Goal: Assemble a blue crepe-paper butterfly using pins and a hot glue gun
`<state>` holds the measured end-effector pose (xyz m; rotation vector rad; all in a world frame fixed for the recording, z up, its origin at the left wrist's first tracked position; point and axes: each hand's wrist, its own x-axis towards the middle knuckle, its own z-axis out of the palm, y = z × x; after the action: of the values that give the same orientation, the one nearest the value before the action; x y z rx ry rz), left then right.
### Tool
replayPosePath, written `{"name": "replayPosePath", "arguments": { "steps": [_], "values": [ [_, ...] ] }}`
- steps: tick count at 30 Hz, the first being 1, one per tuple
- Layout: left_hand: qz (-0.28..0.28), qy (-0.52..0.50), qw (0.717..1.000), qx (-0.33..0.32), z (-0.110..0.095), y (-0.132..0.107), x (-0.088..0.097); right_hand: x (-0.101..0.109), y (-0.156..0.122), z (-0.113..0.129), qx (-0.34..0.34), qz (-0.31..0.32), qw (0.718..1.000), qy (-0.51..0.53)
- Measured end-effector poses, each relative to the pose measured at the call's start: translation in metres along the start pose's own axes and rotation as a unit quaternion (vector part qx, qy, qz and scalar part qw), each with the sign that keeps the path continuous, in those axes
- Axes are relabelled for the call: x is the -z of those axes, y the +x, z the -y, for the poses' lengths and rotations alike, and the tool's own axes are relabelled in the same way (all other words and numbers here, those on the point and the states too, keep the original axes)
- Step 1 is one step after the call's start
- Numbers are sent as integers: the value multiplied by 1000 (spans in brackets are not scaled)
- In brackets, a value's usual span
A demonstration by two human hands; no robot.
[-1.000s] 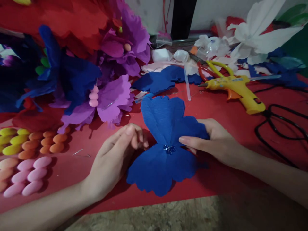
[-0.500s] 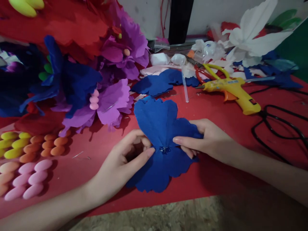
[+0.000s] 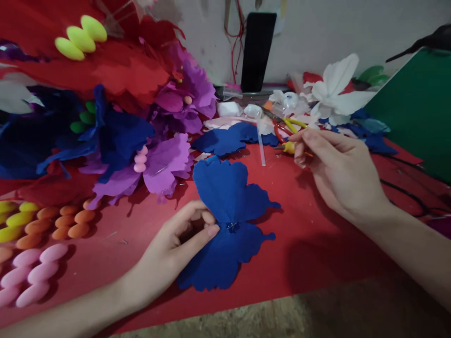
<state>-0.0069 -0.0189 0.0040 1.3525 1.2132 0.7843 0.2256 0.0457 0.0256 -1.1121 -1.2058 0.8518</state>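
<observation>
A blue crepe-paper piece (image 3: 225,192) shaped like a butterfly lies on the red table cover (image 3: 317,249), gathered at its middle by a small metal fastener (image 3: 231,226). My left hand (image 3: 176,249) pinches the paper at that gathered middle from the left. My right hand (image 3: 338,173) is raised off the paper at the back right. Its fingers curl over the yellow glue gun (image 3: 288,147), of which only the nozzle end shows.
Purple (image 3: 165,162), blue and red paper flowers pile up at the left. Pink (image 3: 35,270) and orange (image 3: 66,223) foam ovals lie in rows at the left edge. Scissors (image 3: 282,126), a clear glue stick (image 3: 261,150), paper scraps, a green board (image 3: 419,108) and a black cable (image 3: 405,192) lie behind and right.
My right hand let go of the blue paper's right side and moved up and back to the glue gun. My left hand closed on the paper's middle. The view tilted upward.
</observation>
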Motion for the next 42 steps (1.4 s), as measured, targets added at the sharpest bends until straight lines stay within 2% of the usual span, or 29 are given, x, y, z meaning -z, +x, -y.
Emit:
{"name": "replayPosePath", "arguments": {
  "steps": [4, 9, 12, 17, 19, 22, 24, 27, 29, 31, 33, 35, 37, 42],
  "values": [
    [-9, 11, 1000, -5, 1, 1, -1, 6, 11, 12, 34, -20, 999, 2],
    [-18, 23, 1000, -2, 1, 1, 0, 13, 22, 19, 45, -22, 999, -4],
    [-19, 21, 1000, 2, 3, 1, 1, 15, 27, 17, 50, -2, 998, -37],
    [-21, 14, 1000, -3, 7, 0, 1, 13, 30, 9, 51, 70, 986, -142],
    [-21, 6, 1000, -8, 7, 0, 0, 12, 30, 7, 82, 108, 965, -222],
    [-22, -5, 1000, -3, 5, 2, -1, 14, 31, 4, 159, 186, 899, -363],
    [-29, -4, 1000, 1, 5, 3, 0, 16, 30, 3, 168, 250, 877, -375],
    [-34, 0, 999, 12, 7, 2, 2, 15, 27, 4, 108, 386, 866, -300],
    [-30, -11, 999, 30, 10, 0, 4, 11, 23, 5, 50, 467, 848, -244],
    [-20, -33, 998, 43, 13, -3, 6, 7, 20, 7, -2, 525, 824, -211],
    [-13, -54, 998, 39, 13, -6, 8, 5, 18, 8, -24, 558, 808, -188],
    [-7, -67, 997, 28, 10, -7, 8, 5, 19, 10, -28, 556, 813, -171],
    [-9, -82, 996, 19, 5, -7, 7, 7, 21, 11, -28, 526, 834, -161],
    [-20, -121, 992, 21, -3, -2, 4, 14, 31, 11, 23, 368, 910, -188]
  ]
}}
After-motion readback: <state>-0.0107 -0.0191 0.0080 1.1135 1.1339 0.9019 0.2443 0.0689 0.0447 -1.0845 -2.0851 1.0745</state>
